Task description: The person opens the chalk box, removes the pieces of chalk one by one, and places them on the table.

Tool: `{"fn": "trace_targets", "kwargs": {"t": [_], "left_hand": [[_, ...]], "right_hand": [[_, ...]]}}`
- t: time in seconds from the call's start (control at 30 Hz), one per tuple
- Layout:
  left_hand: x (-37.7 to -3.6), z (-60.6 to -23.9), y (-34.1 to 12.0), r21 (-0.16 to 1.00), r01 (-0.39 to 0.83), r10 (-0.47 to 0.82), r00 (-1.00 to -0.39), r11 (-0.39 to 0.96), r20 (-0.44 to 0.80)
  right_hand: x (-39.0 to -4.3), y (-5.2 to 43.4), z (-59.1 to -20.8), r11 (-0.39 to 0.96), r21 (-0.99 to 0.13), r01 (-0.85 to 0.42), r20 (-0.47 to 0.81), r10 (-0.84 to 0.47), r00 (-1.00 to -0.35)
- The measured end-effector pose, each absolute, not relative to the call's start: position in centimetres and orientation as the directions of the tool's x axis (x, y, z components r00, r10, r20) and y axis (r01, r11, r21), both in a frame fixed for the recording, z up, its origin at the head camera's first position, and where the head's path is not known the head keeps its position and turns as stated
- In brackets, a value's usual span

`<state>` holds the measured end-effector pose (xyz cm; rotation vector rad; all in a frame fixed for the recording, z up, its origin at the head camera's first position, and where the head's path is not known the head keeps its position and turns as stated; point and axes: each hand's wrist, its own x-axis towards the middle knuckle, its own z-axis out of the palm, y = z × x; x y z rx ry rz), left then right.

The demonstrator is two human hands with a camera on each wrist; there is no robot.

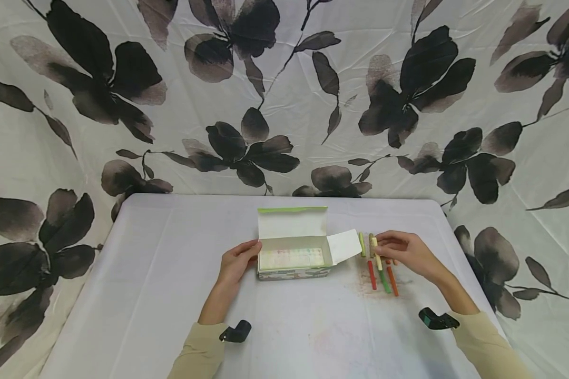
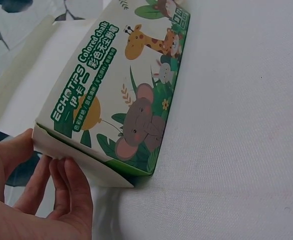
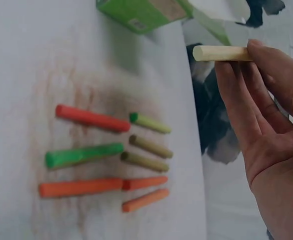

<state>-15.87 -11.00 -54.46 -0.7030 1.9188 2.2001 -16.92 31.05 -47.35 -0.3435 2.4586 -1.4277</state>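
The right hand pinches a pale yellow chalk stick over a row of chalk sticks near the table's right edge. The left hand, fingers relaxed, touches the glossy open cardboard box at mid-table; smooth cloth lies bare toward the near edge.

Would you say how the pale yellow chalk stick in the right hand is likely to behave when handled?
The pale yellow chalk stick, pinched by the right hand, looks stiff and probably brittle. Being round, it may roll if set down. Smudges on the tablecloth suggest it sheds dust.
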Motion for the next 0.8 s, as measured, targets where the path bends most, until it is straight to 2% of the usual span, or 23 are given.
{"fn": "trace_targets", "kwargs": {"t": [0.53, 0.8], "left_hand": [[-16.0, -54.6, -11.0, 0.898, -0.405, -0.199, -0.879, -0.169, -0.434], [-16.0, -54.6, -10.9, 0.896, -0.404, -0.196, -0.878, -0.183, -0.436]], "right_hand": [[-14.5, 35.6, -51.1, 0.554, -0.831, 0.055, -0.199, -0.203, -0.959], [-13.5, 37.4, -53.8, 0.519, -0.848, 0.108, -0.228, -0.174, -0.958]]}}
